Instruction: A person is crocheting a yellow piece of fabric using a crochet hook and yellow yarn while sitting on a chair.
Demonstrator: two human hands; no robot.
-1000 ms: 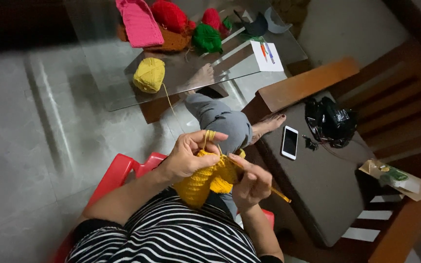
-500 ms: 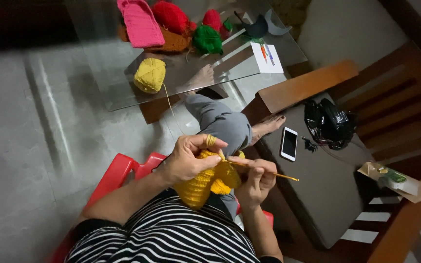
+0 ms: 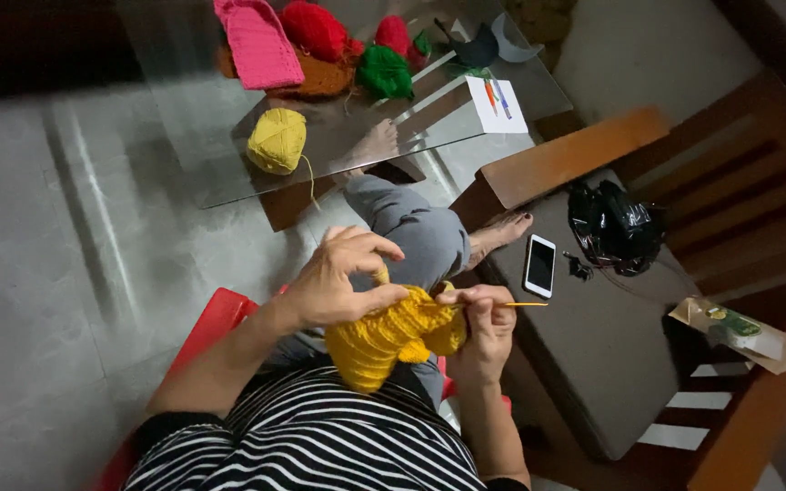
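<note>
Yellow knitting [image 3: 393, 338] sits in the lap, pinched by the left hand [image 3: 338, 277]; the right hand [image 3: 484, 318] clamps a hook [image 3: 516, 305]. Yarn ball [image 3: 277, 141] rests on the table [image 3: 184, 136].

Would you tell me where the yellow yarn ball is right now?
The yellow yarn ball sits on the glass table, upper left of the head view, beyond the left hand and below the pink knit piece.

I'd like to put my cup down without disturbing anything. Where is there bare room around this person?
The near part of the glass table is bare beside the yellow yarn ball; its far end is crowded with pink, red and green yarn. The dark cushioned seat is free between the phone and the brown packet. The lap is taken up by both hands and the yellow crochet piece.
</note>
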